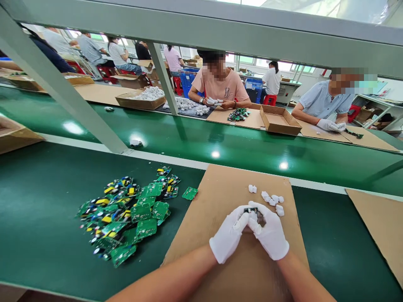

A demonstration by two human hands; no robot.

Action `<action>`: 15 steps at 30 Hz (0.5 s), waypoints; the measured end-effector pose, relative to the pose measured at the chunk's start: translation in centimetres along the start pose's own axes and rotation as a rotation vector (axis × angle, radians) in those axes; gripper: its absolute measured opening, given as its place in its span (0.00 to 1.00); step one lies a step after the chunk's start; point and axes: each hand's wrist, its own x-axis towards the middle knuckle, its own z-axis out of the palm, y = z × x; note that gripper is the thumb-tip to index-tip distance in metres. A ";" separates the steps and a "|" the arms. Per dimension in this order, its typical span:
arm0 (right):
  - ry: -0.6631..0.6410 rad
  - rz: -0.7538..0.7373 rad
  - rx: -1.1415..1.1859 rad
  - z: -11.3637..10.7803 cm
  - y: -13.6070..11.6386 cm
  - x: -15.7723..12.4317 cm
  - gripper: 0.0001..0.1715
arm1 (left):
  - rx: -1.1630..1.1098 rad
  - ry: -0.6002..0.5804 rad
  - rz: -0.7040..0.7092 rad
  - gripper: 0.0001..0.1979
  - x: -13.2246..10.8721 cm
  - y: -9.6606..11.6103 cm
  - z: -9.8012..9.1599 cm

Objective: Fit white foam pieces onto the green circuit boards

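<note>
Both my hands wear white gloves and meet over a brown cardboard sheet (pixel 220 197). My left hand (pixel 228 235) and my right hand (pixel 270 233) are closed together around a small circuit board (pixel 251 209), whose dark edge shows between the fingertips. Just beyond them lie several small white plastic pieces (pixel 273 200) on the cardboard. A pile of green circuit boards (pixel 129 214) with yellow and blue parts lies to the left on the green table.
A glossy green conveyor belt (pixel 195 142) runs across behind a white strip. Two seated people opposite handle parts beside an open cardboard box (pixel 278 121) and a tray of white pieces (pixel 141 98). Another cardboard sheet (pixel 380 222) lies at right. A grey slanted frame post (pixel 63 88) crosses at left.
</note>
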 end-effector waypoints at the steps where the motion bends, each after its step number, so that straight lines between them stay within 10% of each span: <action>1: -0.020 -0.027 -0.017 -0.1 0.3 0.0 0.24 | -0.087 -0.034 -0.043 0.15 0.2 -0.2 -0.1; 6: 0.043 -0.373 -0.187 -0.8 1.0 0.3 0.39 | -0.371 -0.113 -0.131 0.16 1.1 -0.8 -0.3; 11: 0.247 -0.665 -0.511 -0.8 0.4 0.8 0.13 | -0.400 -0.075 -0.219 0.17 1.2 -1.1 -0.3; 15: 0.137 -0.735 -0.562 -0.5 0.0 1.2 0.10 | -0.389 0.015 -0.221 0.18 0.9 -1.5 -0.1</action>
